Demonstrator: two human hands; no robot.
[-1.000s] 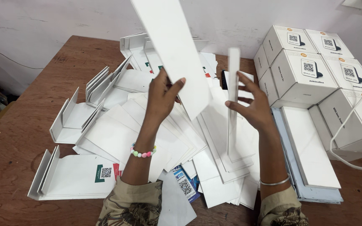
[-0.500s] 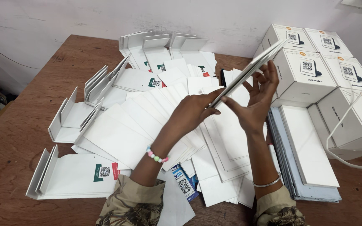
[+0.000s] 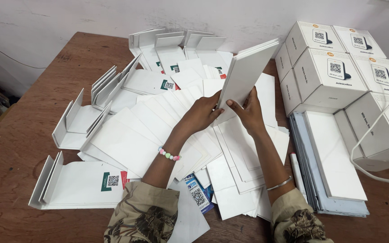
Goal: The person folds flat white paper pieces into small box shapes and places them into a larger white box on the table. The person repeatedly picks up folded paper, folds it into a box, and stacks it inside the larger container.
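White card stack (image 3: 248, 72), a slim bundle of flat white sheets, is held tilted above the middle of the table, its upper end pointing toward the boxes at the right and its lower end down between both hands. Left hand (image 3: 201, 114) grips the lower left edge with fingers curled around it; right hand (image 3: 248, 112) closes on the lower right edge from the other side, thumb toward the front. Both hands touch the stack and sit close together. A beaded bracelet (image 3: 169, 155) circles the left wrist, a thin metal bangle (image 3: 279, 183) the right forearm. Beneath the hands, loose white cards (image 3: 136, 139) lie fanned and overlapping across the brown wooden table (image 3: 37, 67). Folded white stands (image 3: 75, 121) with raised edges rest to the left and at the far side. White cartons (image 3: 334, 72) are grouped at the right, just beside a flat pile of sheets (image 3: 334, 157), and a white cable (image 3: 383, 117) runs over the cartons
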